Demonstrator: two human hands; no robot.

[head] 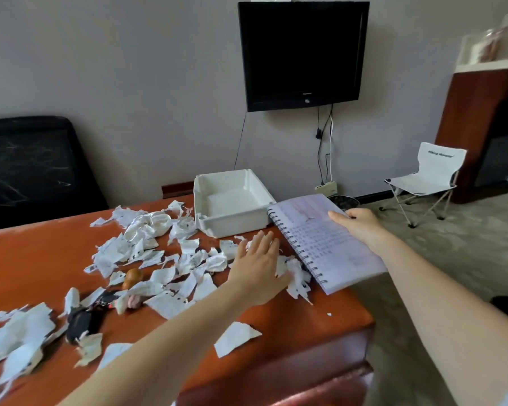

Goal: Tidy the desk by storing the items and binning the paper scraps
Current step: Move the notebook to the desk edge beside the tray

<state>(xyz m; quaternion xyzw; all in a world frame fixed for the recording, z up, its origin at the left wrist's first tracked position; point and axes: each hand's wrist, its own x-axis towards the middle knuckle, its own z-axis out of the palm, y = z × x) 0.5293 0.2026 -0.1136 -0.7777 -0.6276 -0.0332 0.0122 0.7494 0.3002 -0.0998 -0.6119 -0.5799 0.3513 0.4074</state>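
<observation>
The right hand (361, 227) pinches the open spiral-bound handwritten notebook (323, 244), thumb on top, above the reddish wooden counter's (276, 326) right edge, beside the white plastic box (232, 200). The left hand (258, 268), fingers (266, 241) straight and together, lies over the torn white paper scraps (188, 265).

On the reddish-brown wooden desk (291, 341), the white rectangular plastic box (232, 200) sits at the far edge. Just right of it is the spiral-bound paper notebook (320, 241), gripped at its far side by the right hand (361, 224) and overhanging the desk's right edge. Torn white paper scraps (165, 271) spread left of and before the box. The left hand (258, 265) lies flat over those beside the notebook. Among them, a white fabric scrunchie (148, 225) lies farther back and a black leather pouch (82, 320) nearer. Beyond the notebook, a dark round wastebasket (343, 202) stands on the floor.
</observation>
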